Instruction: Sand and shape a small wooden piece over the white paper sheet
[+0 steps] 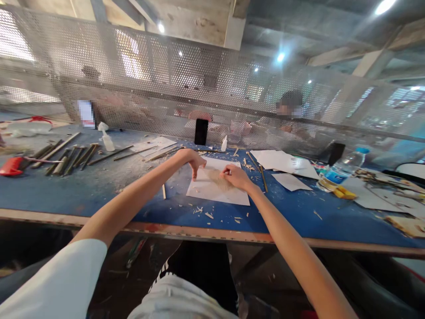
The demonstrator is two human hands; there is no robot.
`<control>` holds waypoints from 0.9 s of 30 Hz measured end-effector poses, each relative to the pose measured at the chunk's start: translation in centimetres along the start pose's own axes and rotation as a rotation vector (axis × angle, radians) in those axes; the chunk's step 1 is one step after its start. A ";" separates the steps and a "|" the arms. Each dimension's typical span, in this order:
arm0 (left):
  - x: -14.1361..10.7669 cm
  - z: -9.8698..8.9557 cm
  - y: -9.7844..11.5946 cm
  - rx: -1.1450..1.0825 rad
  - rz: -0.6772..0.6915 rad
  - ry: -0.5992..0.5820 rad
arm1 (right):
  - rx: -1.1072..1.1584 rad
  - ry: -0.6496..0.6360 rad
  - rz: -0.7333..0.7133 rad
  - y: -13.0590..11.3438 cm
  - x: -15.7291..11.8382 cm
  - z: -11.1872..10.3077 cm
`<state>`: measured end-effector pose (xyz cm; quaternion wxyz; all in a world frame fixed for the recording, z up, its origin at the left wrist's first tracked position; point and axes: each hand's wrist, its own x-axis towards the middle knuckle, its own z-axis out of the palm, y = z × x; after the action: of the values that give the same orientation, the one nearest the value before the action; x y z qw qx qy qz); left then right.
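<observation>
A white sheet of paper [212, 194] lies on the blue tabletop [133, 195] before me, with a tan patch of what looks like fine dust or fibres [222, 181] on it. My left hand [193, 162] is over the sheet's left part, fingers apart and pointing down, with a fingertip at the paper. Over the patch, on the right, my right hand [235, 175] has its thumb and fingers pressed together; what they hold, if anything, is too small to name. Pale shavings [199, 209] are scattered below the sheet.
A dark phone [201, 131] stands against the perforated screen [186, 97], beside a small white bottle [224, 143]. Several sticks [78, 158] and a red tool [12, 166] lie left. Papers [283, 162] and a water bottle [345, 170] are right. Behind the screen is a person [289, 106].
</observation>
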<state>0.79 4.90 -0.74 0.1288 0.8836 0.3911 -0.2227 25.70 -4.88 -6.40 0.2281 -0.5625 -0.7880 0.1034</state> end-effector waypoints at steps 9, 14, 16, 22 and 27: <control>0.5 0.1 -0.4 0.006 0.006 0.010 | -0.009 0.011 0.036 -0.2 -0.1 -0.3; 0.2 0.0 -0.1 -0.007 -0.014 -0.004 | -0.027 -0.050 0.054 -0.6 -0.2 -0.4; 0.1 0.0 0.0 -0.013 -0.017 0.001 | -0.042 -0.037 0.073 -0.7 -0.2 -0.5; 0.2 0.1 -0.3 -0.019 -0.003 0.005 | -0.045 -0.045 0.060 -0.6 -0.1 -0.5; 0.3 0.1 -0.4 -0.027 -0.009 0.010 | 0.014 -0.027 0.004 -0.5 -0.2 -0.4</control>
<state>0.62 5.34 -1.00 0.1376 0.8812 0.3986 -0.2138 25.58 -5.31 -5.86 0.2212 -0.5611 -0.7890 0.1171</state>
